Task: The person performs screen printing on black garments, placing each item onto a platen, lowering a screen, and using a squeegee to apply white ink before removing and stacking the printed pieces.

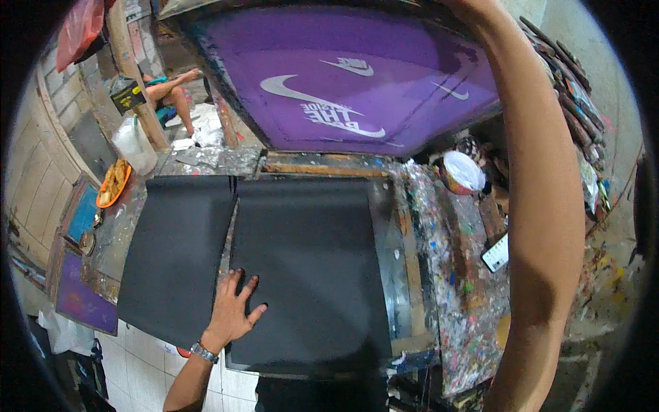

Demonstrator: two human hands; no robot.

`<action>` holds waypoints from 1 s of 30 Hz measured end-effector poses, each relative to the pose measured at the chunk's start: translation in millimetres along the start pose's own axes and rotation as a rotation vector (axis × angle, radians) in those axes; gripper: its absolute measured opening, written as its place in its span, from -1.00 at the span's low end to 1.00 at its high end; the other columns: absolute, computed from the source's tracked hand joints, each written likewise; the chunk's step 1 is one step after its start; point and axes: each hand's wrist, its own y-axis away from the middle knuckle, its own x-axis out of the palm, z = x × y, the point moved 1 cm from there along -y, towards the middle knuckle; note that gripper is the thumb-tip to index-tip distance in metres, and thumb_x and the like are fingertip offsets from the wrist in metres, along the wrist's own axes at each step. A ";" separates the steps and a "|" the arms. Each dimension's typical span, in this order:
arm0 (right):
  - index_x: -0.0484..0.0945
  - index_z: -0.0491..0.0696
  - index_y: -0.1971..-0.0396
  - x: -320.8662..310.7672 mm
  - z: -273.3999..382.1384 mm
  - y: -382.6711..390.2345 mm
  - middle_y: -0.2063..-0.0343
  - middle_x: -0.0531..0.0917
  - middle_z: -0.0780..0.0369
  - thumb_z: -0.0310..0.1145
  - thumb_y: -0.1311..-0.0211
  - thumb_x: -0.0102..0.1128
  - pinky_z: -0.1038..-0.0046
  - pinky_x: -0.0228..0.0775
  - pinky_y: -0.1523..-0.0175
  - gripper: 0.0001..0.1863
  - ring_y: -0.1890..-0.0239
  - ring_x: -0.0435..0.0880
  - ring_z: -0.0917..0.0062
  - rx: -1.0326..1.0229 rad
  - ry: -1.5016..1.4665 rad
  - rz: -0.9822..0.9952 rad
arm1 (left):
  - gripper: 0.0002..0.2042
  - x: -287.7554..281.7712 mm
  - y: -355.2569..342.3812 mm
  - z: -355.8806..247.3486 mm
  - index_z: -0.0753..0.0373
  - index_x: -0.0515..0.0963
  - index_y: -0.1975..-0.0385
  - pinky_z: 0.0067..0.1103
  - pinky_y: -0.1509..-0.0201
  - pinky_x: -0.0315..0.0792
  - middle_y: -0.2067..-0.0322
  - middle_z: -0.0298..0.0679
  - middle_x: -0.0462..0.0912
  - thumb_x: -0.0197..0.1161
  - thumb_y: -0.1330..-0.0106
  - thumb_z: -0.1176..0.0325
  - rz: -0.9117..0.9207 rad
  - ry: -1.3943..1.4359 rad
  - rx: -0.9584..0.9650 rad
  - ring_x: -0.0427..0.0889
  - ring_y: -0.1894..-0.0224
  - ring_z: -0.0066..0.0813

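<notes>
My left hand lies open on the left edge of a black sheet, its fingers spread. Beside it on the left is a second black sheet, with a narrow gap between the two. Above them a screen-printing frame with a purple mesh and pale printed shapes stands tilted up. My right arm reaches up along the right side, and my right hand is at the frame's raised upper edge, closed on it; the picture's top edge cuts off most of its fingers.
A paint-spattered bench carries a phone and a white-lined tub at right. An orange plate of food and a clear plastic bag stand at left. Another person's leg shows beyond. Dark bars are stacked at far right.
</notes>
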 end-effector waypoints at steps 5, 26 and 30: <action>0.68 -0.19 0.06 10.5 1.3 5.5 0.03 0.60 -0.31 0.28 -0.38 -0.13 0.10 0.42 -0.23 -0.24 -0.09 0.61 -0.15 -0.081 0.088 0.044 | -0.34 -4.9 18.2 -2.3 0.20 0.37 -0.35 -0.09 -0.51 0.05 -0.39 0.24 0.16 0.25 -0.34 -0.05 0.059 0.050 -0.050 0.07 -0.48 0.24; 0.64 -0.21 -0.01 -9.3 5.9 21.0 -0.05 0.60 -0.21 0.32 -0.32 -0.09 0.13 0.39 -0.28 -0.19 -0.17 0.56 -0.09 0.058 0.058 0.005 | -0.47 -13.9 -14.5 24.1 0.27 0.24 -0.21 -0.37 -0.28 0.37 -0.28 0.03 0.35 0.22 -0.24 0.60 -0.209 1.287 -0.764 0.39 -0.29 -0.27; 0.62 -0.20 -0.05 0.1 6.6 25.4 -0.12 0.57 -0.19 0.30 -0.35 -0.14 0.13 0.38 -0.28 -0.20 -0.19 0.54 -0.09 -0.073 0.045 -0.045 | -0.36 0.0 -24.8 32.5 0.28 0.27 -0.40 -0.48 -0.24 0.40 -0.24 -0.08 0.42 0.11 -0.25 0.68 -0.224 1.101 -0.581 0.47 -0.16 -0.39</action>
